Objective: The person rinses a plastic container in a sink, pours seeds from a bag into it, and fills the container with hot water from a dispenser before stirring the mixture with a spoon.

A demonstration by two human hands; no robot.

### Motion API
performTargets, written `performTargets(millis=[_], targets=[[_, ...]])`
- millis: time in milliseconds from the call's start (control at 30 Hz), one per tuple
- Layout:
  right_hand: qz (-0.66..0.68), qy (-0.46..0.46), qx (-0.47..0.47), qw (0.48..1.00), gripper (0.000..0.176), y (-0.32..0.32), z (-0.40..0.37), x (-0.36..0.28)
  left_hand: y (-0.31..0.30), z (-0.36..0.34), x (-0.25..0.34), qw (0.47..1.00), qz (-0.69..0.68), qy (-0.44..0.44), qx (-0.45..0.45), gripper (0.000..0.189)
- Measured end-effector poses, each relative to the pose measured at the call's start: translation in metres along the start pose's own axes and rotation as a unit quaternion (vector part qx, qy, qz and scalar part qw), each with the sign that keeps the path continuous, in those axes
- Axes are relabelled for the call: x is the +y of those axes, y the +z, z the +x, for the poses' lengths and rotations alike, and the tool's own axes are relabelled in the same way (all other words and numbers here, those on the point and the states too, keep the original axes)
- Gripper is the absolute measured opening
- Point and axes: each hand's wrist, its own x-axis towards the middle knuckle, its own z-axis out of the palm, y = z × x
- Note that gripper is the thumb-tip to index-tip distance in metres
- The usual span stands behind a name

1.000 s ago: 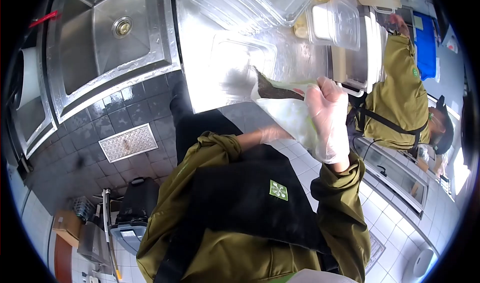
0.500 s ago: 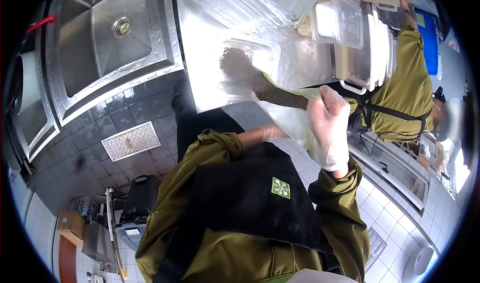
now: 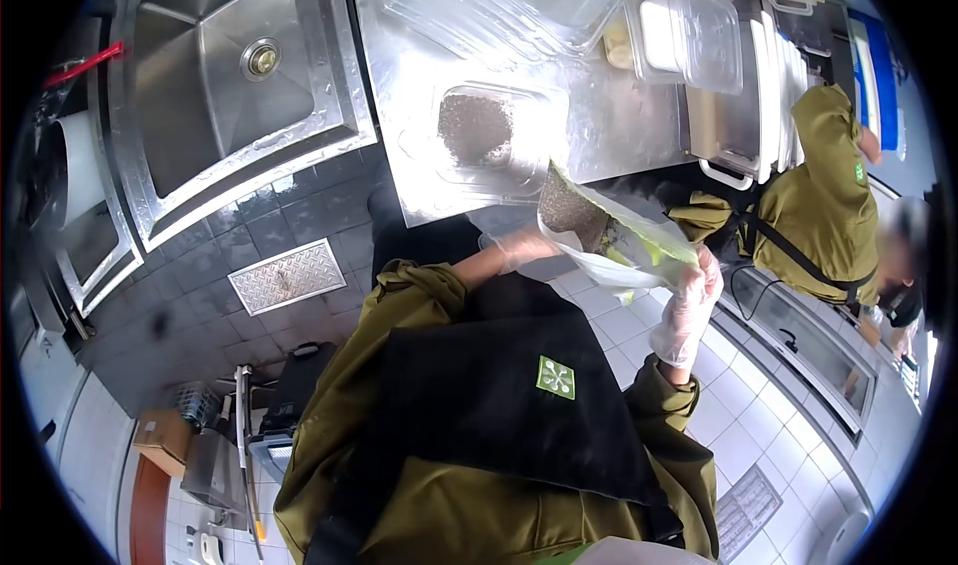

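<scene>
A plastic bag [image 3: 624,251], white and green with a wide opening, holds small dark grainy seeds. My gloved right hand [image 3: 691,300] is closed on its right end. At the bag's left side, my gloved left hand [image 3: 529,249] holds it from below; those fingers are hidden behind the plastic. The bag lies tilted, its mouth toward the counter. Beyond it, a clear shallow container [image 3: 544,131] stands on the steel counter, with a heap of the same dark seeds [image 3: 476,129] in its middle.
Stacked clear containers [image 3: 499,11] and lidded tubs [image 3: 689,41] stand on the steel counter [image 3: 629,116]. A steel sink [image 3: 215,86] is on the left. To the right, a co-worker in an olive shirt [image 3: 823,206] is close by, beside white-handled bins [image 3: 748,116].
The stream of seeds from the bag into the container has stopped. My right hand has lowered and moved slightly right, tipping the bag back. The co-worker's arm has drawn in.
</scene>
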Motion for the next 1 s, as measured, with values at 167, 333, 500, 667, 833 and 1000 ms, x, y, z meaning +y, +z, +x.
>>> performTargets(millis=[167,333,500,667,833,1000], targets=[[0.028,-0.003,0.046,0.999,0.045,-0.006,0.008,-0.010,0.011,0.007,0.000,1.000,0.003,-0.006,0.019,0.036],[0.035,-0.004,0.067,0.997,0.042,-0.015,0.010,-0.010,0.023,0.012,0.004,0.999,-0.002,-0.006,0.039,0.034],[0.038,-0.003,0.067,0.997,0.040,-0.025,0.013,0.002,0.005,0.025,-0.034,0.999,0.013,0.023,0.037,0.035],[0.016,-0.034,0.157,0.987,0.041,-0.028,0.019,-0.018,0.021,0.029,-0.038,0.917,0.384,0.032,0.101,0.051],[0.111,-0.067,0.246,0.961,0.029,-0.059,0.026,-0.022,0.035,0.079,0.012,0.831,0.555,-0.030,-0.010,0.067],[0.038,-0.100,0.208,0.972,0.030,-0.046,0.036,0.008,0.026,0.127,0.092,0.694,0.701,-0.159,-0.035,0.079]])
